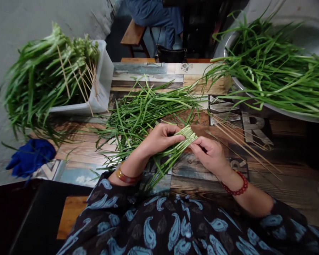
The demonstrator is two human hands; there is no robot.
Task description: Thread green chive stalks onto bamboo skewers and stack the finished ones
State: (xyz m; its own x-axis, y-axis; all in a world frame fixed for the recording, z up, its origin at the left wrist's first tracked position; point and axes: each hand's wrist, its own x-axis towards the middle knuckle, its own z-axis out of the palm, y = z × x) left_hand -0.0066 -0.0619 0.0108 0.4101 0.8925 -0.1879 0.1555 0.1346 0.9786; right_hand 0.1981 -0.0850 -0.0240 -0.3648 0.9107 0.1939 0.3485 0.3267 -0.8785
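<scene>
My left hand (pixel 166 138) is closed around a bunch of garlic chives (pixel 172 152), its pale cut stems pointing right and its green leaves trailing down toward me. At the stem ends, the thumb and fingertips of my right hand (pixel 207 150) are pinched together, touching the bunch. Whether a skewer or a single stem sits in that pinch is too small to tell. Just beyond my hands a loose pile of chives (pixel 149 106) spreads over the wood-patterned table (pixel 199 177). Several thin bamboo skewers (pixel 241 141) lie to the right of my right hand.
A white plastic bin (pixel 105 78) at the left overflows with chives held on skewers (pixel 79 81). At the right stands a large metal basin (pixel 236 83) heaped with loose chives (pixel 276 71). A blue glove (pixel 33 157) lies at the left edge. Beyond the table, a person (pixel 156 17) sits on a wooden bench (pixel 133 33).
</scene>
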